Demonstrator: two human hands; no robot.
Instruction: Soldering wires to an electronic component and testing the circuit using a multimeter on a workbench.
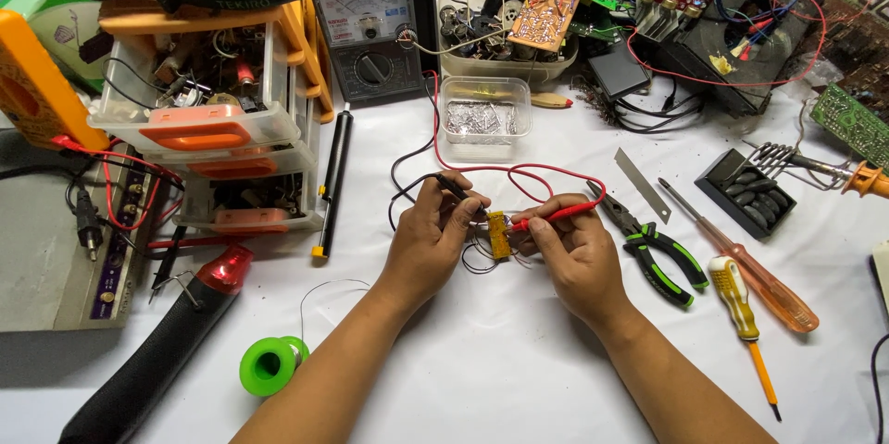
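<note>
Green solder spool [270, 364] lies nearest on the white desk [482, 361]. Left hand [428, 238] pinches a black probe [454, 190], right hand [574, 250] a red probe [556, 214], both touching a small yellow part [499, 235] between them; meter [370, 23] behind.

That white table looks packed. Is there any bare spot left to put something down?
Yes. Bare table lies between the forearms, from the green solder spool to the yellow screwdriver. A smaller patch sits between the clear tub and the steel blade. The back edge and left side are crowded with boards, meter and drawers.
</note>
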